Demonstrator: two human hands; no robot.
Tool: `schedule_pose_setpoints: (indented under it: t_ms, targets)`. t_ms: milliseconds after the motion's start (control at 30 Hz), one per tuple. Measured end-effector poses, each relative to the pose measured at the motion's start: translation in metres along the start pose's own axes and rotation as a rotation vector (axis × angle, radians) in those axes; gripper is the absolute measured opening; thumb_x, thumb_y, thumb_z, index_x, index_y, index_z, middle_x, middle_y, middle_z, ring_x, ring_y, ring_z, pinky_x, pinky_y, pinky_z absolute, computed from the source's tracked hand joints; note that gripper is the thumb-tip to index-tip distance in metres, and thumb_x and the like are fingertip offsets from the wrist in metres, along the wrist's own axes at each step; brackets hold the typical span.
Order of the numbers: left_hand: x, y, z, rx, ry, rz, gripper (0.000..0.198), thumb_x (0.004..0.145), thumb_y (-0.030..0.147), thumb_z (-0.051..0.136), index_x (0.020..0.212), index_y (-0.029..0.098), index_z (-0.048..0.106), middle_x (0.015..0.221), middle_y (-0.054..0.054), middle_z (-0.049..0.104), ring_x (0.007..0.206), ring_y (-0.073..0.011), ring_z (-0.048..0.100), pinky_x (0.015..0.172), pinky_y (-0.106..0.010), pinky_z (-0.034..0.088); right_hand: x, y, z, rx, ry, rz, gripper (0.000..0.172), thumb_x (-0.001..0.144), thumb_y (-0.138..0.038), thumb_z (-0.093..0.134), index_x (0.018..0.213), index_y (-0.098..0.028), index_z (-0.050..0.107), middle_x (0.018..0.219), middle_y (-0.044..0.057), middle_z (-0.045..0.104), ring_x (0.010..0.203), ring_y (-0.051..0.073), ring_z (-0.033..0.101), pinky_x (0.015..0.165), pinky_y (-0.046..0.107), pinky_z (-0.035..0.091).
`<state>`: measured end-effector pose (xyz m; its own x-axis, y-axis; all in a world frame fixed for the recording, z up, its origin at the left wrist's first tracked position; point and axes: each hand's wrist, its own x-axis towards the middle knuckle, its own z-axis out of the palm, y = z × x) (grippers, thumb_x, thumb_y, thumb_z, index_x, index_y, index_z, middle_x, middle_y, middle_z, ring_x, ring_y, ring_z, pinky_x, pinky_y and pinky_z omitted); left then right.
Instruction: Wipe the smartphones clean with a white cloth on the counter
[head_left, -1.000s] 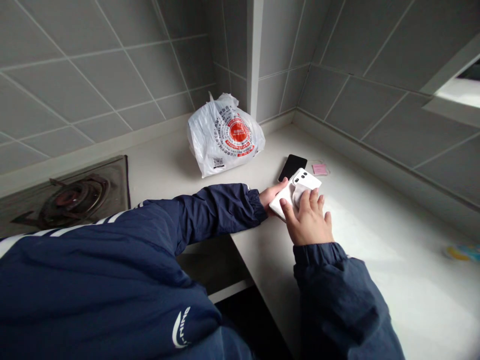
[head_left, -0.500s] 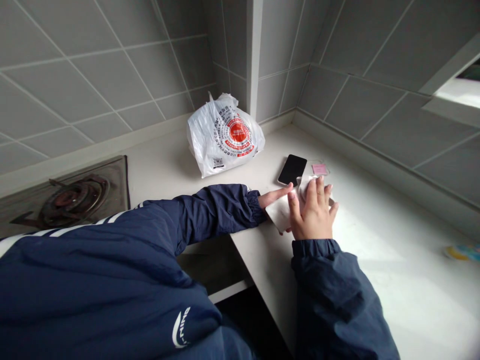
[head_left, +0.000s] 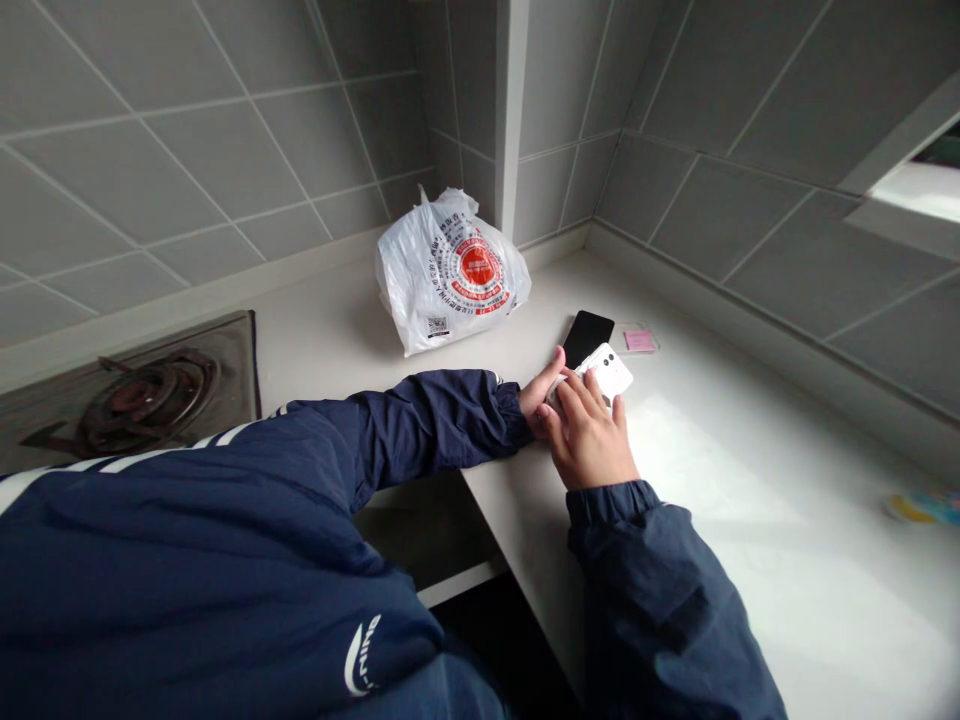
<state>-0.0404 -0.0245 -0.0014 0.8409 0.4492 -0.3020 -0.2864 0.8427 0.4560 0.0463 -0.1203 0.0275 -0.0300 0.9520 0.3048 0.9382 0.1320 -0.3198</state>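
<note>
My left hand grips the near end of a white phone, its thumb along one edge. The phone's back faces up, and its camera lenses show at the far end. Over the near part of the phone lies my right hand, its fingers pressing a crumpled white tissue against it. The tissue is mostly hidden beneath those fingers. Just beyond the white phone, a second phone rests on the counter with its black screen up. A small pink packet with a clear edge lies to its right.
A white plastic bag with red and black print stands against the back wall. To the left is a gas burner. A blurred yellow and blue item lies at the far right of the white counter.
My right hand has slid with the tissue from the phone's far end back toward my left hand, uncovering the camera lenses. My left thumb has shifted slightly.
</note>
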Motion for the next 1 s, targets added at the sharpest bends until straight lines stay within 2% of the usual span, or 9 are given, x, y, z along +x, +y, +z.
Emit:
schedule_pose_setpoints:
  t_ms: [67,233,400,500,600,667,800,900,1000]
  targets:
    - [-0.001,0.001,0.004,-0.008,-0.005,-0.047,0.095,0.094,0.079,0.013,0.119,0.004,0.066,0.096,-0.016,0.073,0.080,-0.0208,0.071,0.085,-0.032,0.053,-0.001,-0.003,0.002,0.001,-0.009,0.017,0.047,0.103,-0.039,0.038,0.142,-0.017,0.051,0.159,0.011,0.044,0.151,0.034,0.035,0.113,0.065,0.038]
    - [-0.003,0.009,0.013,-0.042,0.047,0.001,0.094,0.094,0.078,0.012,0.122,0.005,0.065,0.094,-0.016,0.074,0.088,-0.0227,0.070,0.097,-0.036,0.049,-0.005,-0.015,0.006,-0.047,-0.013,0.060,0.054,0.102,-0.039,0.041,0.149,-0.012,0.044,0.162,0.014,0.039,0.148,0.036,0.038,0.110,0.061,0.042]
    - [0.000,0.017,0.010,-0.016,0.031,-0.142,0.114,0.081,0.090,-0.002,0.121,0.004,0.063,0.088,-0.018,0.071,0.075,-0.0268,0.065,0.084,-0.043,0.049,-0.008,-0.026,0.004,-0.113,-0.042,0.002,0.049,0.099,-0.030,0.046,0.143,-0.008,0.051,0.156,0.015,0.047,0.142,0.038,0.046,0.113,0.061,0.038]
    - [0.001,0.015,0.010,0.007,-0.040,-0.115,0.118,0.076,0.094,-0.004,0.121,0.006,0.061,0.079,-0.014,0.067,0.066,-0.0246,0.060,0.076,-0.040,0.047,-0.007,-0.029,0.003,-0.105,-0.045,0.004,0.049,0.096,-0.020,0.048,0.144,-0.009,0.052,0.154,0.012,0.051,0.141,0.037,0.048,0.111,0.053,0.044]
    - [0.001,0.012,0.009,0.009,-0.044,-0.088,0.109,0.083,0.088,-0.002,0.121,0.007,0.061,0.076,-0.012,0.066,0.064,-0.0229,0.057,0.079,-0.041,0.046,-0.006,-0.029,0.005,-0.086,-0.026,0.050,0.047,0.097,-0.015,0.042,0.141,-0.010,0.055,0.152,0.010,0.054,0.139,0.034,0.052,0.107,0.046,0.048]
    - [0.002,0.008,0.007,0.002,-0.024,-0.059,0.096,0.092,0.079,0.005,0.122,0.006,0.061,0.080,-0.014,0.068,0.069,-0.0234,0.060,0.088,-0.043,0.045,-0.006,-0.030,0.008,-0.094,-0.008,0.073,0.046,0.099,-0.019,0.040,0.142,-0.008,0.055,0.153,0.014,0.051,0.139,0.035,0.051,0.109,0.048,0.046]
    - [0.006,0.000,-0.001,-0.053,0.017,0.030,0.070,0.101,0.064,0.023,0.123,0.010,0.060,0.092,-0.011,0.072,0.094,-0.0228,0.067,0.108,-0.039,0.038,-0.007,-0.029,0.014,-0.122,0.022,0.113,0.060,0.102,-0.035,0.034,0.153,-0.002,0.038,0.163,0.020,0.032,0.150,0.038,0.034,0.119,0.060,0.031]
    - [0.009,-0.006,0.000,-0.086,0.007,0.063,0.065,0.103,0.060,0.022,0.130,0.014,0.058,0.105,-0.009,0.073,0.109,-0.0201,0.066,0.115,-0.035,0.033,-0.006,-0.023,0.015,-0.107,0.011,0.161,0.066,0.103,-0.044,0.028,0.157,-0.006,0.030,0.168,0.015,0.023,0.154,0.036,0.026,0.119,0.060,0.032]
    - [0.009,-0.009,0.007,-0.080,-0.011,0.054,0.065,0.105,0.054,0.018,0.140,0.011,0.053,0.120,-0.013,0.070,0.121,-0.0223,0.063,0.120,-0.038,0.028,-0.004,-0.013,0.013,-0.124,0.006,0.225,0.070,0.103,-0.052,0.025,0.158,-0.008,0.028,0.169,0.014,0.019,0.155,0.034,0.022,0.119,0.064,0.029]
